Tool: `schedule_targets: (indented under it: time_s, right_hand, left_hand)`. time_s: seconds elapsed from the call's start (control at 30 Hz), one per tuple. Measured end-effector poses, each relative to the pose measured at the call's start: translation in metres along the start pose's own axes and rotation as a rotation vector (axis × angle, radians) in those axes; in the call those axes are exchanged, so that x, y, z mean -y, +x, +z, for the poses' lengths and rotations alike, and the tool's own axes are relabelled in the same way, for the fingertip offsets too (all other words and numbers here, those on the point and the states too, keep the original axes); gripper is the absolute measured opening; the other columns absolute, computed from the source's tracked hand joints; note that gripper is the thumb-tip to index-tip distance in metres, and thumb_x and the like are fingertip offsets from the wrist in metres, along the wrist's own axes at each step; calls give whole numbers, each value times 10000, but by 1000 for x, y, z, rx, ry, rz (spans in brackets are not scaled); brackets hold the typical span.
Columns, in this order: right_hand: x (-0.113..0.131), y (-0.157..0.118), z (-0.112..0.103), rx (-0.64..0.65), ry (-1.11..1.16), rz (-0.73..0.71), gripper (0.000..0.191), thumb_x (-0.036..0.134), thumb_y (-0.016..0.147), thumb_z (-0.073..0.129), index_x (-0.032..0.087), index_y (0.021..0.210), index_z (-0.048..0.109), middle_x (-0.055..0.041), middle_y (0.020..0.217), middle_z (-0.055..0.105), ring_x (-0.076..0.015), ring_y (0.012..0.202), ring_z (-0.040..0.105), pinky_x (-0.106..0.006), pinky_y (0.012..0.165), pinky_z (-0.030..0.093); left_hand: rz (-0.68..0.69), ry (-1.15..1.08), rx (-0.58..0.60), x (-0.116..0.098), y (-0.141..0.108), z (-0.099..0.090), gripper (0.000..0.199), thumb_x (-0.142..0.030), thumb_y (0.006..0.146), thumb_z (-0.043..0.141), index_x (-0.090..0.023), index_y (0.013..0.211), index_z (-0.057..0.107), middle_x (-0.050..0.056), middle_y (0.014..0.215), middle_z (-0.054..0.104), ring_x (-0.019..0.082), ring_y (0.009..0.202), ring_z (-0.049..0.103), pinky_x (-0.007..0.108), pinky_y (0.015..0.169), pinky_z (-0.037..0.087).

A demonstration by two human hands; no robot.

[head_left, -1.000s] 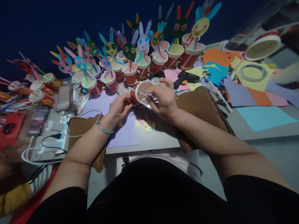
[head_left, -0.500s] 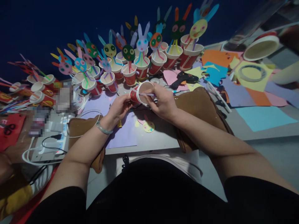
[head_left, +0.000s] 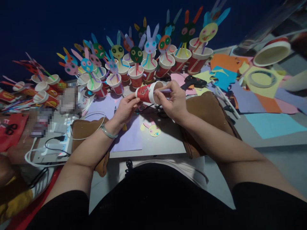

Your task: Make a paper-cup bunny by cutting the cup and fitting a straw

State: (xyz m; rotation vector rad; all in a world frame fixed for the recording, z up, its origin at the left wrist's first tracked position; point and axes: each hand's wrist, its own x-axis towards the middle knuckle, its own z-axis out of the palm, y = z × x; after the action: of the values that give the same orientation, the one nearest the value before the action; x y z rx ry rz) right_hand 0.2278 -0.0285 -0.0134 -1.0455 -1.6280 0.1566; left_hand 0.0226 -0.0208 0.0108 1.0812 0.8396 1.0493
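Observation:
A red paper cup with a white rim lies tilted on its side in the air, its mouth turned to the right. My left hand is closed around the cup's base, thumb on top. At the mouth, my right hand pinches a pale purple straw, which reaches into the cup. A small pale bit shows on the cup wall near the rim; I cannot tell if it is the straw's end. Below my hands, a yellow paper rabbit face with pink ears lies on the table beside purple paper.
Several finished cups with paper rabbit heads stand along the back. A black glue gun lies behind a brown cushion. Coloured paper and a tape roll cover the right side. A power strip with cables sits left.
The cup has turned so that its printed side shows more and its mouth faces further right. My right hand has shifted slightly right with the straw. The view has moved a little.

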Motion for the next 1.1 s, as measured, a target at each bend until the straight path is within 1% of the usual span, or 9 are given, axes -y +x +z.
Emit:
schedule_targets:
  time_s: [0.1,0.23,0.33,0.4,0.57,0.67,0.8,0.97,1.1]
  right_hand:
    - [-10,2,2,-21,-1,-4,336,578,1050,600,244,1037,640,-26,839,667,-212,774,662,-452,796,614]
    - [-19,4,3,-16,18,-17,367,605,1055,584,241,1035,621,-29,840,658,-208,758,647,-446,760,607]
    - [-15,3,2,-14,21,-20,348,589,1058,585,244,1055,628,-33,856,671,-211,769,660,-438,755,606]
    - [-9,1,1,-12,28,-22,329,570,1057,593,245,1062,641,-39,879,691,-212,778,673,-429,760,608]
    - [1,-4,1,20,25,-34,299,520,1058,590,232,1073,669,-48,926,732,-198,768,690,-398,753,614]
    - [0,-3,1,6,37,-34,290,513,1056,594,232,1059,663,-48,931,749,-190,750,701,-372,710,617]
    - [-3,0,-1,23,76,-87,226,467,1039,634,251,1094,671,-43,954,768,-196,793,729,-366,740,643]
    - [-2,1,-3,98,146,-208,134,372,1020,660,264,1096,680,-37,991,778,-213,881,757,-398,802,655]
    - [1,1,-3,99,223,-181,166,437,1009,689,278,1056,682,-38,984,782,-227,899,773,-423,802,662]
  left_hand:
    - [20,20,11,-1,-2,2,122,-272,804,808,-242,923,806,-9,883,736,92,734,605,253,781,515]
    - [6,3,52,-1,-3,1,167,-302,790,835,-232,940,811,3,901,758,101,758,634,252,786,537]
    - [-18,3,65,-1,-3,-1,224,-300,781,817,-227,993,816,21,993,797,113,835,681,241,781,544]
    - [-19,4,66,-3,-2,0,232,-263,779,775,-224,1004,813,27,1012,802,125,883,703,248,807,549]
    - [34,-33,66,-8,0,3,279,-182,697,661,-206,945,788,43,995,790,168,1014,719,301,972,555]
    - [46,-30,65,-8,0,2,287,-210,672,666,-208,930,791,34,981,791,168,993,703,301,971,558]
    - [4,-58,58,-5,3,-2,261,-243,651,683,-194,882,795,19,928,786,153,889,681,282,889,568]
    - [2,-126,-13,-5,9,-10,218,-255,659,633,-192,809,778,9,837,776,148,826,691,290,875,585]
    - [2,-139,-94,-7,13,-13,172,-204,643,713,-181,798,785,-13,813,780,112,787,702,244,804,582]
